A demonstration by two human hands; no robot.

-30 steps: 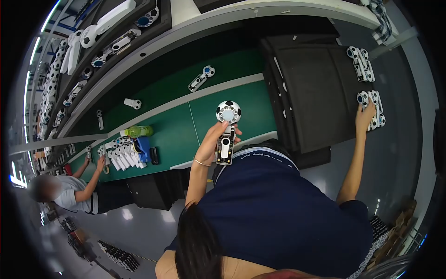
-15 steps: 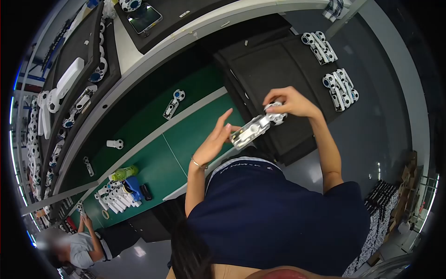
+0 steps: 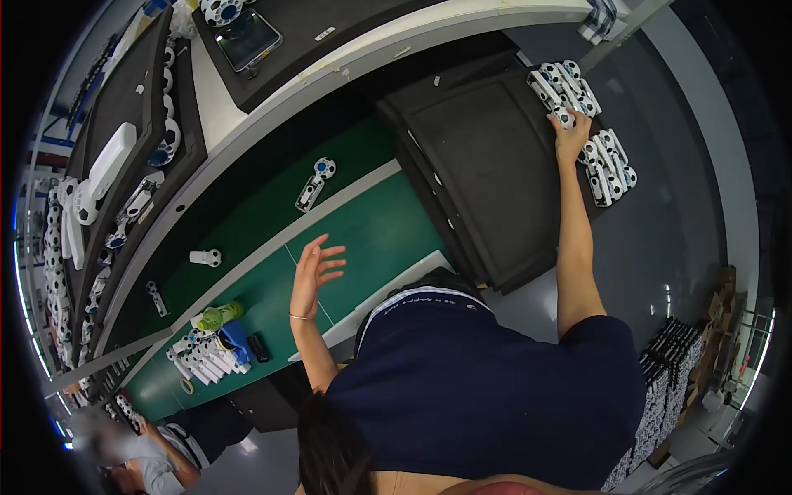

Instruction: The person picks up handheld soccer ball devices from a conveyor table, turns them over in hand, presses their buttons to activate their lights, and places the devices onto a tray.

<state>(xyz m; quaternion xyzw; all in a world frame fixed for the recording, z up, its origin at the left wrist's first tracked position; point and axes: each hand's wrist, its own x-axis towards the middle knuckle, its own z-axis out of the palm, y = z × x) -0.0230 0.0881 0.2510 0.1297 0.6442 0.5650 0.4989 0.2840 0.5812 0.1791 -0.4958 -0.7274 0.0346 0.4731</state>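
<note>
Upper right, the right hand (image 3: pixel 572 139) grasps a likely light, rigid football-patterned unit (image 3: pixel 564 118), sensibly by its ball end. The left hand (image 3: pixel 311 276) is empty.

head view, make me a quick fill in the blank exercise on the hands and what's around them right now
1. The right hand is on a football-patterned piece, while the left hand holds ____.
2. A bracelet circles the person's ____ wrist.
3. The tabletop below the left hand is ____ in colour.
4. The person's shirt is dark ____.

Missing words: nothing; left; green; blue
</note>
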